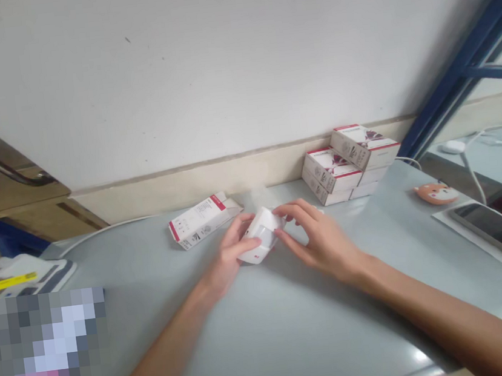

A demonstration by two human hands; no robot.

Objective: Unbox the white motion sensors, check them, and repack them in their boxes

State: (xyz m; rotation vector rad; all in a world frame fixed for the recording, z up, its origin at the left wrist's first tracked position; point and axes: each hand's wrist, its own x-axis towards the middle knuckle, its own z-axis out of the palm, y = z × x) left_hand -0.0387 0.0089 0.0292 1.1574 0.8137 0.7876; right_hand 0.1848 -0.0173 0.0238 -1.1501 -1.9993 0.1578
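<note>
Far left: white socket block (55, 270), a yellow strip (4, 284) lying across it; set well apart from the work.

Left of centre: opened carton (195, 220), white and red, lying on the worktop (234, 348), end flap out toward the left hand. Best given a little room, so that a knuckle does not catch the flap.

Centre: left hand (228, 248), closed around the near-left side of a white device (257, 239), thumb across its front. Device held tilted just above the worktop, between the two hands. This grip looks to be the steady one; advisable to keep it firm at the casing edge, with the thumb clear of the smooth front panel.

Right of centre: right hand (315, 232), partly open, thumb and forefinger apart, their tips at the device's right edge; whether they grip or merely touch, cannot tell. Light fingertip pressure would seem to suit, any turn best made low over the worktop.

Behind, right: stacked boxes (351, 163), near the wall.

Far right: orange animal-faced item (436, 193); dark flat-screened item (501, 236), clear of both hands.
</note>
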